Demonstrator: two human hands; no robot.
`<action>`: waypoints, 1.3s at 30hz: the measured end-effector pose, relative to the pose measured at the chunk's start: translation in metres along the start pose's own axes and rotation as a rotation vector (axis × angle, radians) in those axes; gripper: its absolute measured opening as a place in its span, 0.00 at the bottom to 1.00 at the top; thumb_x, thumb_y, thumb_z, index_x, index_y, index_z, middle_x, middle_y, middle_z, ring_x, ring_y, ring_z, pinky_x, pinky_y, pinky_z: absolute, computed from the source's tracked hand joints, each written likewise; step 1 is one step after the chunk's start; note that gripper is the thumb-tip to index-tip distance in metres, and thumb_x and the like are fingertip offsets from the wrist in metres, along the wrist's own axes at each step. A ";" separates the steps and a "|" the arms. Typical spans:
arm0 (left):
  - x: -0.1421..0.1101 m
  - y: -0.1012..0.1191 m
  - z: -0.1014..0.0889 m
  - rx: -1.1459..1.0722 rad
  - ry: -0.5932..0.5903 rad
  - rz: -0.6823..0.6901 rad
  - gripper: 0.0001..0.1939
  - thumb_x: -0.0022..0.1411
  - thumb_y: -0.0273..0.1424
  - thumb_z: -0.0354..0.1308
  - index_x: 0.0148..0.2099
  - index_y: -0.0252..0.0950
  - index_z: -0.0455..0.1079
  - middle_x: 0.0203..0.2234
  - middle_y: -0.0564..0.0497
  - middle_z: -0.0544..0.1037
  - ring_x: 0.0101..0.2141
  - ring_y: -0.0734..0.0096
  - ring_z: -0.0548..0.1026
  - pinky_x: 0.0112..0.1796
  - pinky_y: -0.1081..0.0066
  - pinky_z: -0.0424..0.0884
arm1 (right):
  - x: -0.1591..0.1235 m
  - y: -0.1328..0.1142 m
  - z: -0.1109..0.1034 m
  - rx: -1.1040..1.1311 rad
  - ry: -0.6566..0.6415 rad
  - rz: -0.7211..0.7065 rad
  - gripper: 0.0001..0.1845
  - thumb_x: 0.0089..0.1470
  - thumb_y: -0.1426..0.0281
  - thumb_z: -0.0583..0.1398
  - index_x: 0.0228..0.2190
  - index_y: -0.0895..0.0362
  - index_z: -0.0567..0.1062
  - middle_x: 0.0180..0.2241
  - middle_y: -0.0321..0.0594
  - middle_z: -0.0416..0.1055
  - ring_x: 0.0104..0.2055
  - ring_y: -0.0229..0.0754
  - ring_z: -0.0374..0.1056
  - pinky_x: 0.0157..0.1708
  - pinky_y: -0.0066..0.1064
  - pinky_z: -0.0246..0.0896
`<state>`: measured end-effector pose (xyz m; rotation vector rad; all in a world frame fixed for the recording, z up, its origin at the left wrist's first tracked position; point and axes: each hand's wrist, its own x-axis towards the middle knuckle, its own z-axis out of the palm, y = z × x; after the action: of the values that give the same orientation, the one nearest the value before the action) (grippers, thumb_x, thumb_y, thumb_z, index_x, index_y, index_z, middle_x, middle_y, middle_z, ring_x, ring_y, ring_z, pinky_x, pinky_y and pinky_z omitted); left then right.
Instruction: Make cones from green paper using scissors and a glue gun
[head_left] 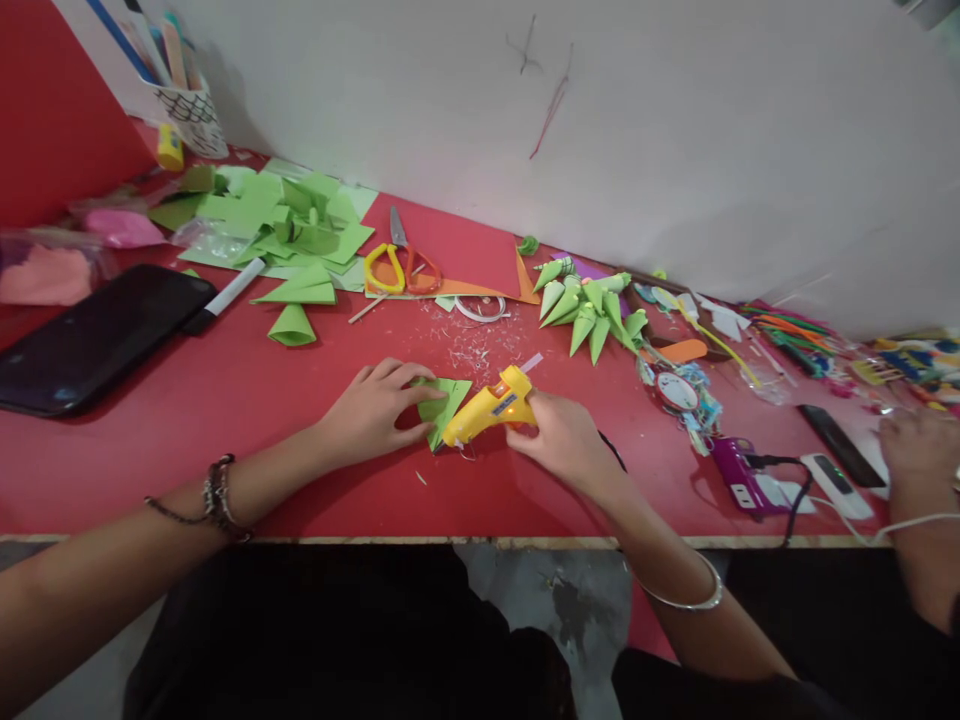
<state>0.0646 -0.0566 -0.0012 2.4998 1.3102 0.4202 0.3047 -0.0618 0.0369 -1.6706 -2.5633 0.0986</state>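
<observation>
Head view shows the red desk [337,512]; toward its front edge, the left hand [371,415] spreads open and the right hand [566,440] grips a yellow glue gun [489,406]. Between them lies a green paper piece [450,398], touched by the left hand, probably to keep it still for the down-tilted gun.

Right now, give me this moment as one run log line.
left hand: touching green paper | right hand: gripping yellow glue gun | nozzle: at paper's lower end, contact unclear | nearby: scissors, green cones
</observation>
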 end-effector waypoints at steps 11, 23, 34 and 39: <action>0.001 0.000 0.000 -0.023 0.000 -0.006 0.18 0.56 0.41 0.50 0.49 0.47 0.65 0.48 0.51 0.65 0.47 0.61 0.61 0.46 0.61 0.56 | 0.003 0.003 -0.004 -0.058 -0.007 -0.003 0.12 0.47 0.66 0.54 0.34 0.58 0.68 0.22 0.39 0.69 0.23 0.39 0.63 0.20 0.27 0.42; 0.001 0.000 0.000 -0.003 0.007 0.001 0.18 0.56 0.42 0.49 0.49 0.47 0.65 0.48 0.51 0.65 0.47 0.61 0.61 0.45 0.61 0.57 | 0.007 0.012 -0.003 -0.117 0.013 0.013 0.11 0.46 0.67 0.53 0.33 0.59 0.68 0.22 0.39 0.69 0.22 0.39 0.63 0.20 0.27 0.39; 0.000 0.000 0.000 -0.005 0.008 -0.006 0.19 0.56 0.42 0.49 0.49 0.47 0.65 0.49 0.50 0.65 0.47 0.60 0.62 0.44 0.61 0.57 | 0.010 0.017 -0.007 -0.172 0.043 0.040 0.09 0.46 0.69 0.53 0.32 0.58 0.68 0.22 0.39 0.68 0.22 0.39 0.63 0.20 0.27 0.39; 0.000 0.000 0.000 -0.007 0.004 -0.004 0.18 0.56 0.42 0.49 0.49 0.47 0.65 0.49 0.50 0.65 0.47 0.60 0.61 0.44 0.61 0.57 | 0.010 0.021 -0.005 -0.185 0.060 0.050 0.09 0.47 0.69 0.53 0.32 0.58 0.68 0.21 0.39 0.68 0.22 0.40 0.63 0.19 0.28 0.39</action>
<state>0.0649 -0.0567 -0.0014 2.4910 1.3129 0.4282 0.3201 -0.0443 0.0406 -1.7696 -2.5553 -0.1893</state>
